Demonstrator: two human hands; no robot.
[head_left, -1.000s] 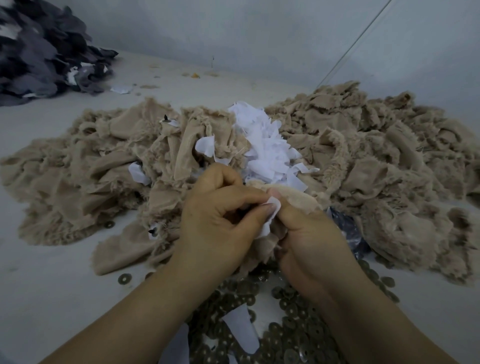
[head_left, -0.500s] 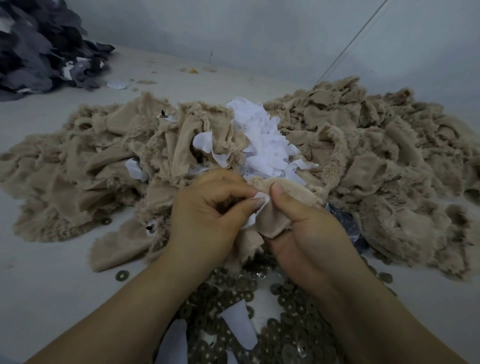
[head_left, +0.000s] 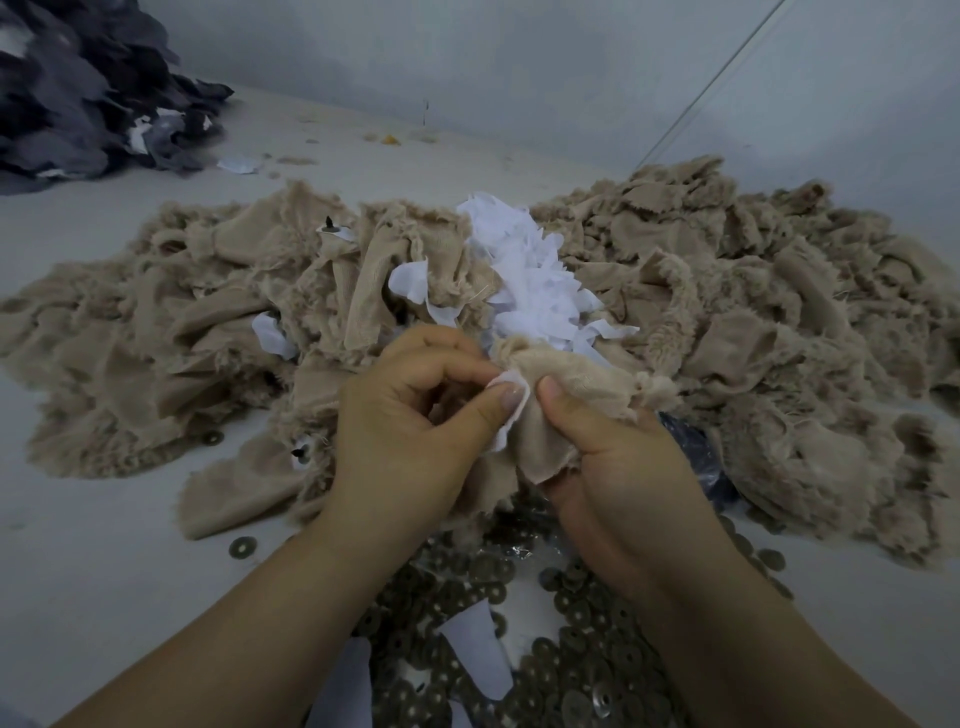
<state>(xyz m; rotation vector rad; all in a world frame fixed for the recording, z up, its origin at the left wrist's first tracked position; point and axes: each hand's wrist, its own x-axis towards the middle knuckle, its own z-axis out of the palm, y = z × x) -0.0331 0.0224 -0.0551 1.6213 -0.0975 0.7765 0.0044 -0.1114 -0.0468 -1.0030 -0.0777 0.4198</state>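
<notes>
My left hand (head_left: 410, 421) pinches a small white patch (head_left: 511, 415) between thumb and forefinger. My right hand (head_left: 618, 467) grips a beige furry fabric piece (head_left: 561, 395), thumb pressed on its cloth side right beside the white patch. Both hands meet at the middle of the view, above a heap of round metal washers (head_left: 519, 623). Behind them lies a big pile of beige fabric pieces (head_left: 779, 322) topped with a cluster of white patches (head_left: 524, 275). What lies under the fabric in my right palm is hidden.
A dark grey fabric pile (head_left: 78, 88) sits at the far left. A grey wall (head_left: 519, 62) closes the back. Loose washers (head_left: 241, 546) and white patches (head_left: 478, 654) lie on the pale table (head_left: 104, 571) near me. A dark plastic bag (head_left: 696, 441) peeks out right of my right hand.
The beige piece has been bunched higher in my right hand and the white patch has shifted slightly left under my left thumb. The view has dipped a little.
</notes>
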